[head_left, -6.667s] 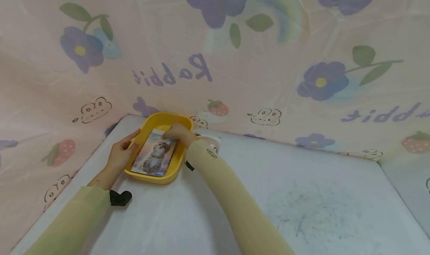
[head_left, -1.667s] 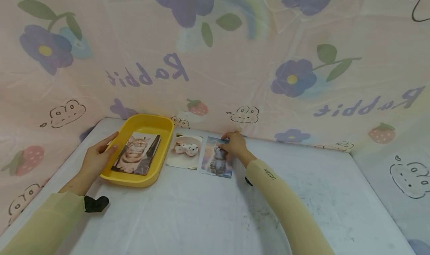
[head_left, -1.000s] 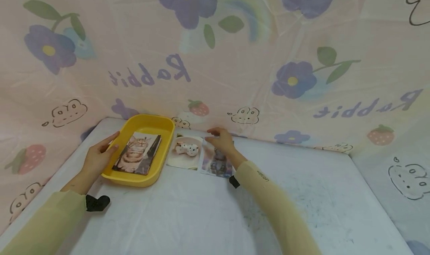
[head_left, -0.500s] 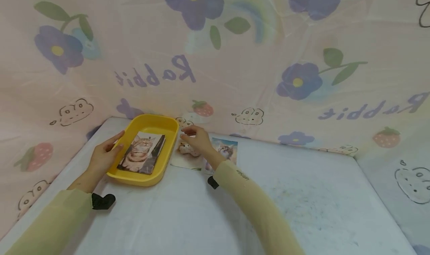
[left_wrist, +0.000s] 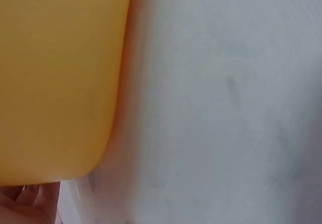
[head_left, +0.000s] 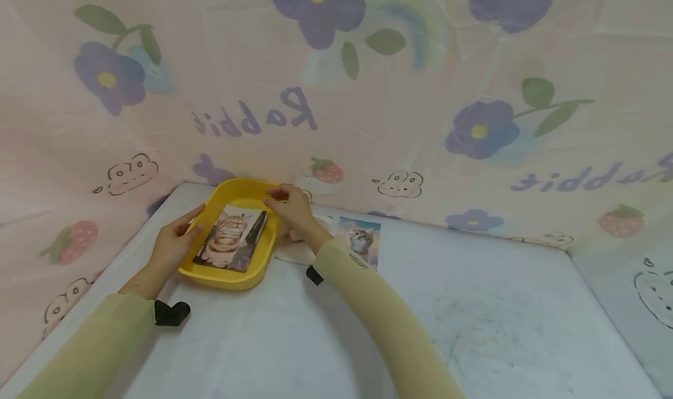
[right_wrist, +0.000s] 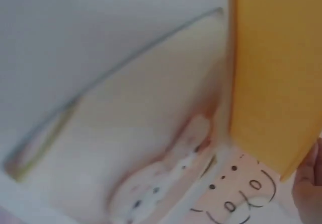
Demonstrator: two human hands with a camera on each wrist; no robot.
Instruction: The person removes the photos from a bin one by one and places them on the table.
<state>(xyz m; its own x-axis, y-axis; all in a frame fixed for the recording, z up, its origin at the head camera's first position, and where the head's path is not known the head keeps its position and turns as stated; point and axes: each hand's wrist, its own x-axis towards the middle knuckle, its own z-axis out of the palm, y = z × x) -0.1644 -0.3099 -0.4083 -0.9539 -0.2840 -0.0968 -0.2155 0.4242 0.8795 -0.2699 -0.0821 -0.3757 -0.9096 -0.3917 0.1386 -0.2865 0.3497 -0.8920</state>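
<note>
My left hand (head_left: pixel 176 244) holds the left rim of a yellow plastic tray (head_left: pixel 226 281), thumb near the rim. In the left wrist view the tray wall (left_wrist: pixel 55 83) fills the left side. Inside the tray lies a stack of picture cards (head_left: pixel 231 239), the top one showing a striped cat. Over the tray's right rim hovers my right hand (head_left: pixel 294 209), fingers loosely bent, nothing visible between them. Below that wrist, a card with two white hamsters (head_left: pixel 291 252) lies flat, partly covered; the right wrist view shows this hamster card (right_wrist: pixel 126 118) close up.
A kitten card (head_left: pixel 361 238) lies right of the hamster card, its lower part hidden by my right sleeve (head_left: pixel 368 294). The white tabletop (head_left: pixel 252 340) has greyish smudges on the right. A patterned pink curtain (head_left: pixel 420 66) stands behind and to the left.
My right hand let go of the kitten card, laid right of the hamster card, and came back left to the tray. Earlier that kitten card topped the stack; now the striped cat does.
</note>
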